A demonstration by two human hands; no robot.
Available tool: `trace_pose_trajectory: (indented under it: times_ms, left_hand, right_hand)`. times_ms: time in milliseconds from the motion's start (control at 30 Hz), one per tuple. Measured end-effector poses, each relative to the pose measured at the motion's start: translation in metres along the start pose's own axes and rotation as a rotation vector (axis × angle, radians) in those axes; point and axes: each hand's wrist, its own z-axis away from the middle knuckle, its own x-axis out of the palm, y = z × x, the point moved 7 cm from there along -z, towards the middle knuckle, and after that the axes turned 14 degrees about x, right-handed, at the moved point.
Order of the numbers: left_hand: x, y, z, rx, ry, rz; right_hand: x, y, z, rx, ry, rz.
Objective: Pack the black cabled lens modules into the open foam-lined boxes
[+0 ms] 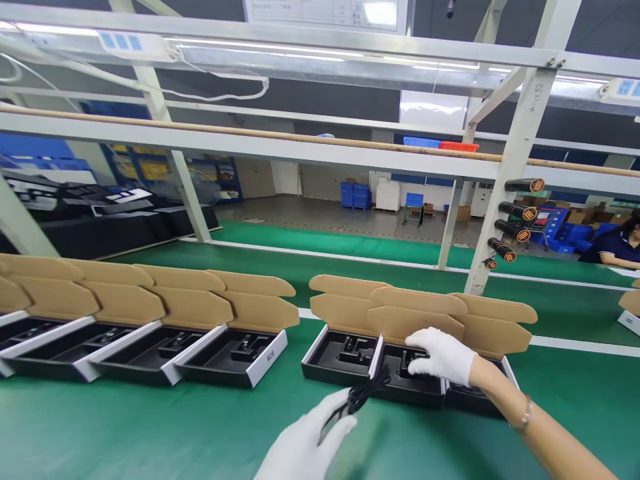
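Observation:
My left hand (310, 437), in a white glove, is closed on a black coiled cable (361, 395) just in front of a group of three open boxes. My right hand (441, 355), also gloved, reaches into the middle box (400, 383) of that group, fingers curled down onto the black tray insert; what they hold, if anything, is hidden. The left box (320, 357) of the group shows a black moulded tray with a small dark part in it. The right box (505, 380) is partly hidden behind my right arm. All have brown cardboard lids standing up.
A row of several more open boxes (150, 347) with black trays lies to the left on the green belt (150, 427). A white frame post (505, 173) carries black rolls (520, 212). Another person (617, 247) sits at far right. Another box (629, 310) shows at the right edge.

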Motion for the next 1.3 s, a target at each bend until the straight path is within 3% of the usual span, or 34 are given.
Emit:
trace_pose_trajectory:
  times_ms: [67,133,200,267,333,400,467,533,600,667,767,900,1000,1133,1233,1300]
  left_hand:
    - [0.007,0.035,-0.022,0.198,-0.125,-0.060]
    - [0.011,0.069,-0.041,0.419,-0.149,-0.180]
    - [0.011,0.090,-0.059,0.500,-0.027,-0.312]
    - [0.016,0.095,-0.074,0.442,0.114,-0.301]
    - [0.038,0.089,-0.083,0.351,0.092,-0.044]
    - [0.072,0.084,-0.086,0.289,-0.064,0.257]
    - [0.101,0.081,-0.085,0.260,-0.274,0.371]
    - [0.115,0.077,-0.085,0.278,-0.441,0.325]
    - [0.117,0.071,-0.094,0.320,-0.549,0.254]
    - [0.116,0.064,-0.107,0.389,-0.626,0.195]
    - [0.126,0.043,-0.121,0.461,-0.743,0.064]
    - [0.142,0.013,-0.119,0.519,-0.715,-0.159]
    - [0.145,0.003,-0.102,0.593,-0.613,-0.315]
    - [0.153,-0.006,-0.079,0.658,-0.597,-0.479]
    - [0.158,-0.014,-0.077,0.667,-0.594,-0.572]
    - [0.160,-0.015,-0.079,0.681,-0.594,-0.612]
  right_hand:
    - [-0.020,-0.032,0.022,-0.151,0.032,-0.128]
    - [-0.029,-0.050,0.036,-0.169,0.048,-0.183]
    - [-0.035,-0.047,0.040,-0.045,0.117,-0.255]
    - [-0.037,-0.030,0.038,0.120,0.176,-0.403]
    - [-0.031,-0.012,0.033,0.226,0.154,-0.575]
    - [-0.027,0.002,0.029,0.244,0.146,-0.675]
    - [-0.027,0.015,0.026,0.261,0.216,-0.673]
    - [-0.030,0.030,0.025,0.307,0.336,-0.604]
    - [-0.028,0.040,0.022,0.289,0.390,-0.507]
    - [-0.016,0.041,0.015,0.173,0.315,-0.377]
    - [0.023,0.041,0.001,0.092,0.068,-0.076]
    - [0.068,0.042,-0.020,0.159,-0.086,0.194]
    - [0.080,0.034,-0.030,0.148,-0.102,0.259]
    - [0.069,0.030,-0.022,0.115,-0.111,0.239]
    - [0.049,0.047,0.008,0.158,0.086,0.196]
    - [0.049,0.079,0.041,0.287,0.207,0.232]
